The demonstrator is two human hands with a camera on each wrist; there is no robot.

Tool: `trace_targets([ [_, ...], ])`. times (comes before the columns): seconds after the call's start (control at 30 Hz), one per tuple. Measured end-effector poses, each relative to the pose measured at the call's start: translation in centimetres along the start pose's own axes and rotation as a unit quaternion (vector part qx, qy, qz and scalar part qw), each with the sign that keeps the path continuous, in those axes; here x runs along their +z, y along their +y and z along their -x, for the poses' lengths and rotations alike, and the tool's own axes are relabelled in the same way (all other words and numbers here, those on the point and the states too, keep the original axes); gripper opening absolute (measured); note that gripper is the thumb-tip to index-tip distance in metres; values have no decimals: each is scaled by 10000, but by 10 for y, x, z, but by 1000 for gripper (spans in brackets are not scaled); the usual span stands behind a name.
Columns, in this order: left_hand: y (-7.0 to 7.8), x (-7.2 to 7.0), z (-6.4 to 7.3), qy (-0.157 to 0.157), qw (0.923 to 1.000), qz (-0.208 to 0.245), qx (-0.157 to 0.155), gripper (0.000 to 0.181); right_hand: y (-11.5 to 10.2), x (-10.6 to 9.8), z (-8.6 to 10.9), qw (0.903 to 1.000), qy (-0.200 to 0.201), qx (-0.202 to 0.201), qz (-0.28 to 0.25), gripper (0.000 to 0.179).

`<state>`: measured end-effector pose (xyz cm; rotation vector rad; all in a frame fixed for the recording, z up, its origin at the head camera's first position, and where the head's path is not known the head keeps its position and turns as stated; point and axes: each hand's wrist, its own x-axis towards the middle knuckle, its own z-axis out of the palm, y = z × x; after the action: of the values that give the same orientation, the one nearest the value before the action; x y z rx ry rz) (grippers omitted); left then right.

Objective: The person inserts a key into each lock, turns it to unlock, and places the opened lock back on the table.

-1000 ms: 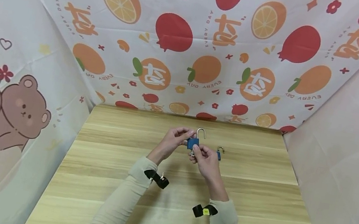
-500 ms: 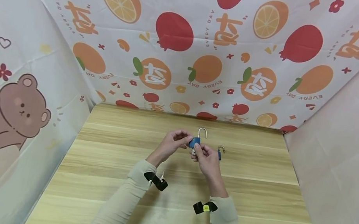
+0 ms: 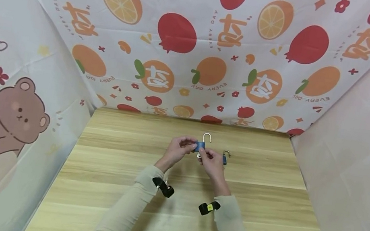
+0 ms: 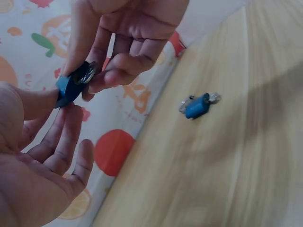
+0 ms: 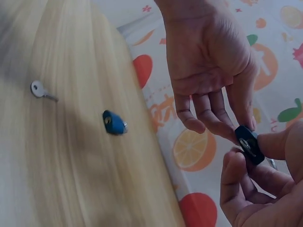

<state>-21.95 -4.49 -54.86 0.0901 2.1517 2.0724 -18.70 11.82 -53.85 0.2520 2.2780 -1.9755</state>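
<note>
A blue padlock is held up between both hands in the head view, its silver shackle swung free on one side. My left hand pinches the body from the left, thumb against fingers. From the right, my right hand pinches it low down, beside a silver key at its underside. The left wrist view shows the padlock's body between the two sets of fingertips. A second blue padlock lies on the table just right of my right hand, its shackle open too.
A loose silver key lies on the wooden table near the second padlock in the right wrist view. Fruit-printed cloth hangs behind the table's far edge. More cloth walls flank both sides, and black camera straps circle the wrists.
My left thumb has slid down from the padlock's upper part to its left side. The right hand keeps its pinch with small finger shifts. The second padlock stays put.
</note>
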Motion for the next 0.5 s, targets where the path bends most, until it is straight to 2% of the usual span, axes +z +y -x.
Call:
trace_targets([
  [0.17,-14,3,-2,253,9996,-68,-119,22,8,4,-5,9992,279,18,277,30],
  [0.37,-24,10,-4,421,9988,-234,-20,21,21,8,-12,9948,511,-391,785,30],
  [0.5,-30,15,-6,539,9975,-449,15,19,29,8,-15,9945,533,-317,841,29],
])
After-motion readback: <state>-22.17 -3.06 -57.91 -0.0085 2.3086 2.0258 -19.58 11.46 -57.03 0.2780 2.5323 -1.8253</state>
